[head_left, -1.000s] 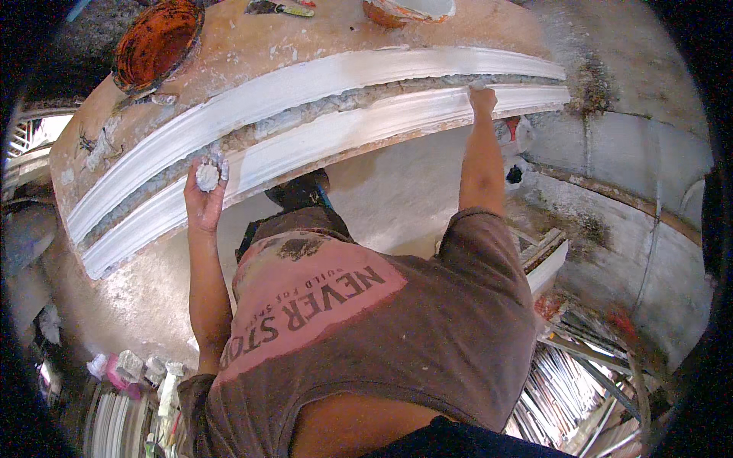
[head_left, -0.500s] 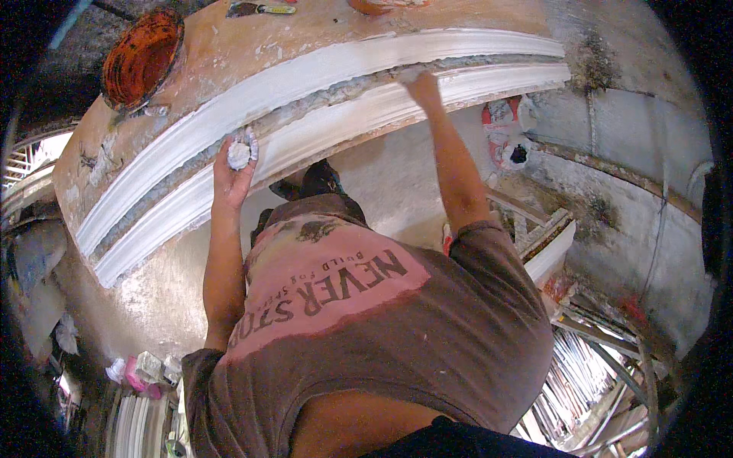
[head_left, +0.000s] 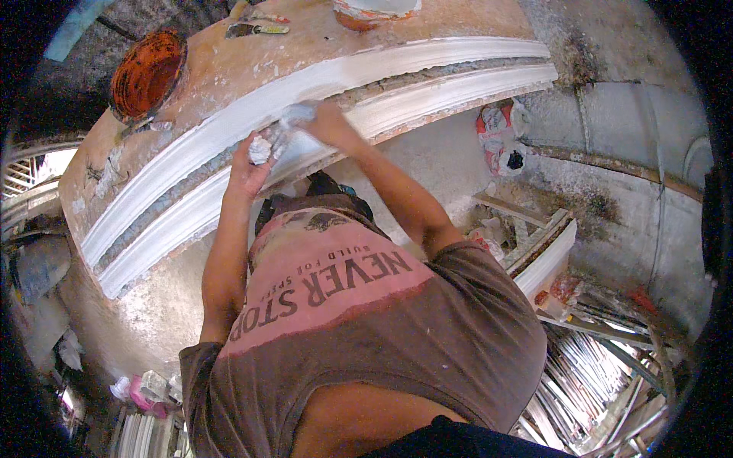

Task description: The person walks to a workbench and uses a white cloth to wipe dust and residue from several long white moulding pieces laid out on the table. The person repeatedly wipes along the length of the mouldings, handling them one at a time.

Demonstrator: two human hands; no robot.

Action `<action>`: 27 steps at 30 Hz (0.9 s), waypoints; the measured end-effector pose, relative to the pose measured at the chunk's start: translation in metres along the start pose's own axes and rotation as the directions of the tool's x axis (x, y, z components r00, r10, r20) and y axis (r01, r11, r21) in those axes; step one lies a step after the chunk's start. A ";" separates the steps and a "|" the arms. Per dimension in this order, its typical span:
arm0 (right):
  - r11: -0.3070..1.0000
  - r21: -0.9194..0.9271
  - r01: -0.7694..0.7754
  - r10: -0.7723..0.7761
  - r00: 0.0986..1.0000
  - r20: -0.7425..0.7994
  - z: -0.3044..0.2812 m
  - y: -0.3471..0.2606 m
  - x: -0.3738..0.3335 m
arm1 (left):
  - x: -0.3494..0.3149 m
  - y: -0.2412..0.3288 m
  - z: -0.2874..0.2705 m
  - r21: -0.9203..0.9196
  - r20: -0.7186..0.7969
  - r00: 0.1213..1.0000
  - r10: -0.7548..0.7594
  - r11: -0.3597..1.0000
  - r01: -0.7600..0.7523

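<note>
The left hand (head_left: 248,177) has its fingers partly curled, thumb opposed, around a white plaster lump (head_left: 260,150), which sits in the grip above the near moulding. The right hand (head_left: 327,126) is at 2 o'clock from the left, over the channel (head_left: 374,90) between 2 long white mouldings, the far moulding (head_left: 221,126) and the near moulding (head_left: 443,93). It is blurred; a pale mass shows at its fingertips, and I cannot tell how far the fingers open or whether they grip it.

Both mouldings lie on a brown, white-spattered worktable (head_left: 473,23).

Clock positions from the left hand: orange-lined basin (head_left: 149,75), between 10 and 11; flat-bladed tool (head_left: 258,30), 12; orange-rimmed bowl (head_left: 374,9), 1; red-and-white sack (head_left: 496,133), 3; bundle of thin strips (head_left: 573,382), 4.
</note>
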State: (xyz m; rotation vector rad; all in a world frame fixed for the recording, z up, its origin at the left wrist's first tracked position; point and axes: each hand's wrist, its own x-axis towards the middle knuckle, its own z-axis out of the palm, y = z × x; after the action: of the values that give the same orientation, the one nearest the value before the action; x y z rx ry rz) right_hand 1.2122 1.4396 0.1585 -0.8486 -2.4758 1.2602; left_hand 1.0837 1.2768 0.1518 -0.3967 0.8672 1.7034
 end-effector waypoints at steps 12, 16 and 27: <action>0.753 -0.501 0.427 -0.427 0.896 0.121 -0.020 0.009 -0.016 | 0.017 0.012 -0.012 0.450 0.138 0.888 0.438 0.771 -0.451; 0.934 -0.318 -0.165 0.113 0.978 -0.176 -0.086 0.110 0.051 | 0.032 0.042 -0.037 0.534 0.231 0.700 0.676 0.513 -0.672; 0.737 -0.593 -0.324 0.108 0.923 -0.369 -0.090 0.143 0.125 | -0.052 0.049 -0.014 -0.420 -0.156 0.879 0.451 0.775 -0.472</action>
State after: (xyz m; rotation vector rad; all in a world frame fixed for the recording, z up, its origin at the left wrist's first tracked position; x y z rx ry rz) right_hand 1.2078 1.6389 0.0921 -1.4086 -2.5929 0.2194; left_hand 1.0524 1.2262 0.1934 -0.5656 0.6235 2.3804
